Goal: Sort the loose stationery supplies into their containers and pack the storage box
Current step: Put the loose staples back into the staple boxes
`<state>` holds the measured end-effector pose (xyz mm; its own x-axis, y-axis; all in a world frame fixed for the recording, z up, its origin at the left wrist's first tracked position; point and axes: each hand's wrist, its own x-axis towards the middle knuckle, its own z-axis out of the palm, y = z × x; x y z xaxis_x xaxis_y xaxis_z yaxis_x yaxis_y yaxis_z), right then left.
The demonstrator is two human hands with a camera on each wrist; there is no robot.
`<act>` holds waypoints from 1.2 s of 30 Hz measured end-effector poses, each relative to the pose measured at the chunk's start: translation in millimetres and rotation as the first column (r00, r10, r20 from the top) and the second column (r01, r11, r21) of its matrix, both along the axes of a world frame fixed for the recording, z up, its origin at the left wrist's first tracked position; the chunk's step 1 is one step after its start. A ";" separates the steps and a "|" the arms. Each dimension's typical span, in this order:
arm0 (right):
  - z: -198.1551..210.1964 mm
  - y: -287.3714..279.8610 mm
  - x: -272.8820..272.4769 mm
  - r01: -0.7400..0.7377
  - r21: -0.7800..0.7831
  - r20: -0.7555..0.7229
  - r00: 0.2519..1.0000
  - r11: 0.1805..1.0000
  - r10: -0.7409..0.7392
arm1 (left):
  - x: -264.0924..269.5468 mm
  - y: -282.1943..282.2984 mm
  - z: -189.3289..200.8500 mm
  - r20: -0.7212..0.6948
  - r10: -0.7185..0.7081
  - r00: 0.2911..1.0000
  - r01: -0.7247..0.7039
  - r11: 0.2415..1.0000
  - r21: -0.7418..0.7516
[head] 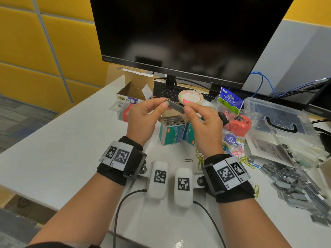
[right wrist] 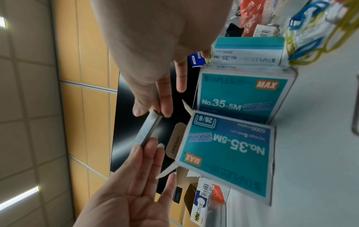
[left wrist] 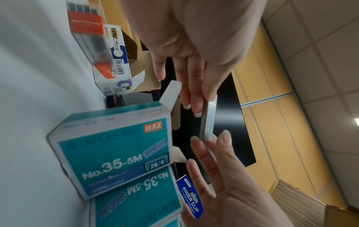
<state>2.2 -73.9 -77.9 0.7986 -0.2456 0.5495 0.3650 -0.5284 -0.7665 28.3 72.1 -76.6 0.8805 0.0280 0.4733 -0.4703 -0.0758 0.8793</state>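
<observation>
Left hand [head: 143,119] and right hand [head: 202,122] raised together, fingertips pinching.

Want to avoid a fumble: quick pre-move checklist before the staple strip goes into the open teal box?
1. Staple strip held at both ends: left hand and right hand pinch it. Ok.
2. Strip off the table, above the boxes. Ok.
3. Open teal staple box has flaps up, strips visible inside. Ok.
4. Room left in that box: cannot tell.
5. Strip in line with the box opening: looks skewed in the head view. Not ok.
6. Loose staples pile remains on the table. Not ok.
</observation>
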 end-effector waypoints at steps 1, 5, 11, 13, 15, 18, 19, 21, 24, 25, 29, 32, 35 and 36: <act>0.2 -0.9 -0.8 0.000 0.003 -0.011 1.000 1.000 0.000 | 0.6 0.4 -0.2 -0.006 0.003 1.000 -0.003 1.000 -0.006; -1.5 -2.8 0.0 -0.028 -0.008 0.004 1.000 1.000 0.028 | -0.2 0.7 0.9 -0.016 -0.013 1.000 0.013 1.000 0.005; -2.5 -9.2 2.4 -0.028 -0.010 -0.014 1.000 1.000 0.028 | -0.6 0.6 2.6 -0.040 -0.011 0.999 0.015 0.996 0.087; -2.5 -12.6 3.7 -0.009 -0.016 -0.026 1.000 1.000 0.009 | 1.7 1.2 0.8 -0.050 0.030 0.998 -0.023 0.990 0.139; -2.3 -15.6 4.3 0.017 -0.055 -0.045 0.999 0.998 -0.020 | 2.9 1.4 -0.8 -0.060 0.058 0.997 -0.047 0.984 0.173; -0.3 -16.4 2.5 0.049 -0.136 -0.039 0.998 0.990 -0.055 | 2.8 1.9 -1.5 -0.070 0.106 0.992 -0.084 0.960 0.267; 0.6 -16.2 1.5 0.051 -0.169 -0.021 0.998 0.984 -0.055 | 3.1 2.0 -1.7 -0.070 0.118 0.990 -0.092 0.950 0.298; 1.4 -15.7 0.1 0.045 -0.226 0.001 0.999 0.973 -0.046 | 3.8 1.8 -2.1 -0.087 0.125 0.988 -0.090 0.940 0.329; 1.7 -16.2 0.0 0.027 -0.256 0.009 1.000 0.966 -0.025 | 5.9 0.9 -3.1 -0.138 0.130 0.982 -0.077 0.938 0.338; 1.4 -16.7 0.3 0.022 -0.258 0.009 1.000 0.966 -0.021 | 6.1 0.6 -2.9 -0.152 0.127 0.980 -0.069 0.939 0.338; 0.7 -18.0 1.3 0.011 -0.259 -0.008 1.000 0.966 -0.014 | 7.1 -0.1 -2.2 -0.215 0.074 0.974 -0.010 0.959 0.285; 1.2 -18.3 0.5 0.013 -0.270 -0.005 1.000 0.963 -0.015 | 5.8 -0.2 -1.8 -0.256 0.021 0.966 0.044 0.968 0.246; 1.5 -18.2 0.5 0.015 -0.280 0.005 1.000 0.960 -0.014 | 4.9 0.2 -0.5 -0.269 0.002 0.963 0.061 0.973 0.224; 1.4 -18.2 0.7 0.014 -0.281 0.007 1.000 0.960 -0.013 | 5.0 0.3 -0.2 -0.279 0.001 0.960 0.061 0.975 0.213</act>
<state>3.0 -92.1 -76.4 0.7932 -0.0917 0.6020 0.3599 -0.7268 -0.5849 33.3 72.4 -76.9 0.9761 -0.0765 0.2036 -0.2168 -0.2696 0.9382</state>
